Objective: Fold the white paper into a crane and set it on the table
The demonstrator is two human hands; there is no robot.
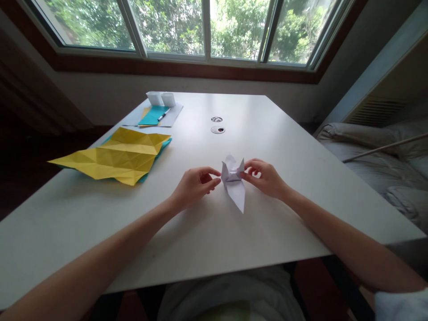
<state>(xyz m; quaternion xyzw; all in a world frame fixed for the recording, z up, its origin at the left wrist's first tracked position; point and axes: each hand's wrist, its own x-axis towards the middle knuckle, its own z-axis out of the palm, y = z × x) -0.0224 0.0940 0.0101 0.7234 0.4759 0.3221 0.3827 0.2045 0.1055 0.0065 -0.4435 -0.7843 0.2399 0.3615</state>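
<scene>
A white folded paper figure, origami-like, rests on the white table in front of me. It has two upright points at its sides, a long pointed flap toward me and another flap at the back. My left hand is at its left side, thumb and index finger slightly apart with a small gap between them, the tips close to the paper's edge. On the other side, my right hand pinches the right upright point between thumb and index finger. The remaining fingers of both hands are curled in.
Creased yellow paper lies over teal paper on the left. Farther back are a teal sheet, a marker, white sheets and two small white paper boxes. Two round discs sit mid-table. A window is beyond.
</scene>
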